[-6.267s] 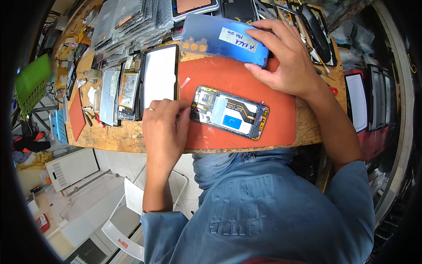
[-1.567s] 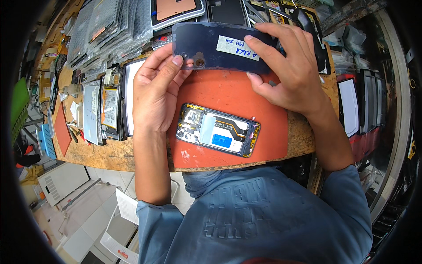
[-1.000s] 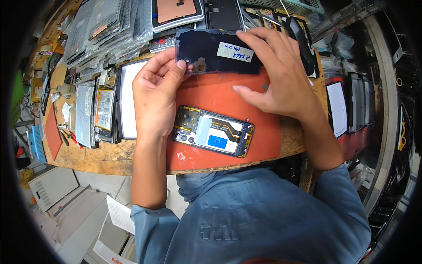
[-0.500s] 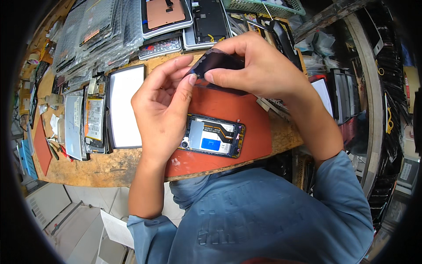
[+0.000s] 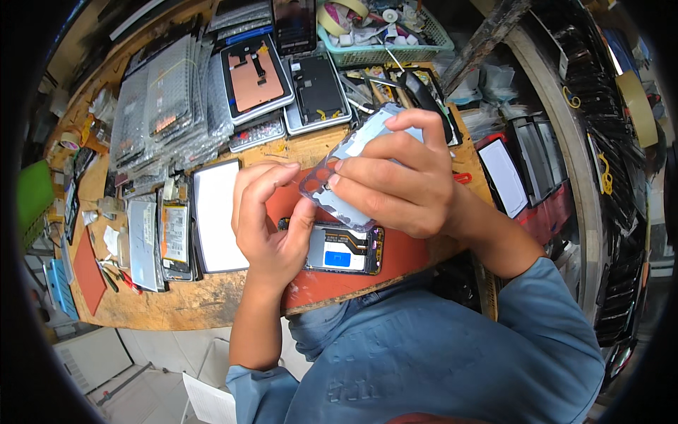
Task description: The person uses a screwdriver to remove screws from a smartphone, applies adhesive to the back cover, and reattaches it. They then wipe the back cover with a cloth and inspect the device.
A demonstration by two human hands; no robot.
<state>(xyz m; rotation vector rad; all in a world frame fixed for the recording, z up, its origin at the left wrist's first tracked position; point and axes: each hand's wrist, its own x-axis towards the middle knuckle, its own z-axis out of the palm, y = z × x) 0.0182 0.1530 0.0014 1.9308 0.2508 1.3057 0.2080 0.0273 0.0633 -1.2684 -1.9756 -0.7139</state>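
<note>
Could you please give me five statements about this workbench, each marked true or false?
The right hand holds the holed cover. True.
The open phone with the blue patch lies on a green mat. False: it is on a red mat.
The left hand grips a screwdriver. False: it holds no tool.
A pale green basket stands beyond the right hand. True.
The white panel beside the left hand lies right of that phone. False: it lies left.

And there we had it: raised lettering [image 5: 351,389] across the blue shirt [image 5: 452,346], tiny print on the open phone's [image 5: 318,253] ribbon cable [image 5: 348,239], none of which we could read!
</note>
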